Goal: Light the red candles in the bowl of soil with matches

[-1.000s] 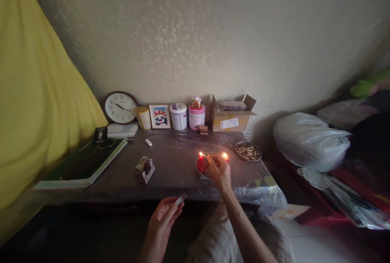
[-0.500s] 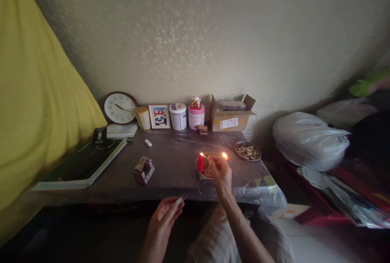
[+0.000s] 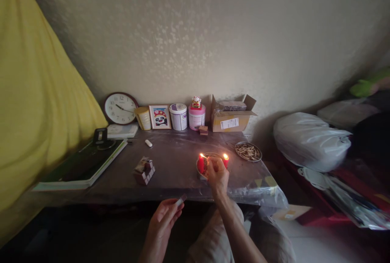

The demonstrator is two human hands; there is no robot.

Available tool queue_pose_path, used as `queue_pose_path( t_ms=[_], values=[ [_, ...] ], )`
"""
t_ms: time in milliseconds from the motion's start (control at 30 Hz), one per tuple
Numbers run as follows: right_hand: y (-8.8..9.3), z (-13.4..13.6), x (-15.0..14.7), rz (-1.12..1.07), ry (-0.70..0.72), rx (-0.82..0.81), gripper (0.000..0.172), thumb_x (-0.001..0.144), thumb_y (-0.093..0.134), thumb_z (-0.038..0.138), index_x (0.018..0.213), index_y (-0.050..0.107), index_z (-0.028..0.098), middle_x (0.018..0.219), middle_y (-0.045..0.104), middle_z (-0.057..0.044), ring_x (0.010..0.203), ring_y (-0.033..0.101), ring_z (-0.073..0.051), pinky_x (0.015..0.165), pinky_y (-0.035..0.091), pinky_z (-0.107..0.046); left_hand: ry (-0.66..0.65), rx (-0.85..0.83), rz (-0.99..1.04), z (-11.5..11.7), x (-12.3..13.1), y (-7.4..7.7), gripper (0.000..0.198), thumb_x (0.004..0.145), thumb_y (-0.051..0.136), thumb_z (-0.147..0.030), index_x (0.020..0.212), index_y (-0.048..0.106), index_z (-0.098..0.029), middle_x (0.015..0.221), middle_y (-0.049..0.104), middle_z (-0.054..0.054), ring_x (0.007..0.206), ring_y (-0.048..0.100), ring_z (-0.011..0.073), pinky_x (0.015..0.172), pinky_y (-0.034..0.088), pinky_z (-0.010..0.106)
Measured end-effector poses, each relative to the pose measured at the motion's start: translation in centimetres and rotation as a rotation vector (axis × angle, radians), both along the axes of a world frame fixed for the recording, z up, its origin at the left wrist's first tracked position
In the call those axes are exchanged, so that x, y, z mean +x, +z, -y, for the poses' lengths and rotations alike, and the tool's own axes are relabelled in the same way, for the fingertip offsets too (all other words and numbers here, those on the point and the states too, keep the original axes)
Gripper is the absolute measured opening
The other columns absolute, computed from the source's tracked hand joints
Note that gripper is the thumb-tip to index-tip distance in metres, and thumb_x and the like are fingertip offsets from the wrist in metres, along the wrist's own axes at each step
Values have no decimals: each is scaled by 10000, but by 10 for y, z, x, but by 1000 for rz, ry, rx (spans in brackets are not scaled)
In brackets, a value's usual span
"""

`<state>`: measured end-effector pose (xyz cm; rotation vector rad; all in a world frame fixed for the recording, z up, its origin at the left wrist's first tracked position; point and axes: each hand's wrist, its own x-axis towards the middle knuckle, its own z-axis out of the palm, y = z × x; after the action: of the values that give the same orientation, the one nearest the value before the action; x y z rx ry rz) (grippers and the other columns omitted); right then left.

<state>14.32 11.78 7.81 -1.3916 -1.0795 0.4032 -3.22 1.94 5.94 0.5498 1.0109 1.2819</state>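
Note:
My right hand (image 3: 217, 175) is closed in a pinch over a small round dish (image 3: 199, 171) on the dark table (image 3: 173, 161); what it pinches is too small to name, its tip close to the flame of a lit red candle (image 3: 200, 163). A second lit red candle (image 3: 226, 160) stands just right of the hand. My left hand (image 3: 164, 216) hovers below the table's front edge, fingers closed on a small flat box (image 3: 181, 200), likely a matchbox.
A plate of matchsticks (image 3: 248, 151) lies right of the candles. A small stack of boxes (image 3: 144, 169), a book (image 3: 82, 165), a clock (image 3: 121, 108), tins, a framed picture and a cardboard box (image 3: 231, 117) line the table. Yellow cloth hangs left; bags lie right.
My right hand has drawn slightly left and nearer, uncovering the right candle, and now sits by the left candle's flame. The left hand has hardly moved.

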Motion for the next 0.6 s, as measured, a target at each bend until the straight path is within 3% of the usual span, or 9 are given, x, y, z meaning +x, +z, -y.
queue_pose_path(
  t_ms=[600],
  values=[
    [15,3,-5,-54,18,-43,339,776,595,511,794,685,185,605,681,-7,498,588,-147,486,457,-231,-12,-9,-23,-1,-1,0,397,574,830,-475,827,732,-185,958,765,80,948,663,224,876,478,333]
  ],
)
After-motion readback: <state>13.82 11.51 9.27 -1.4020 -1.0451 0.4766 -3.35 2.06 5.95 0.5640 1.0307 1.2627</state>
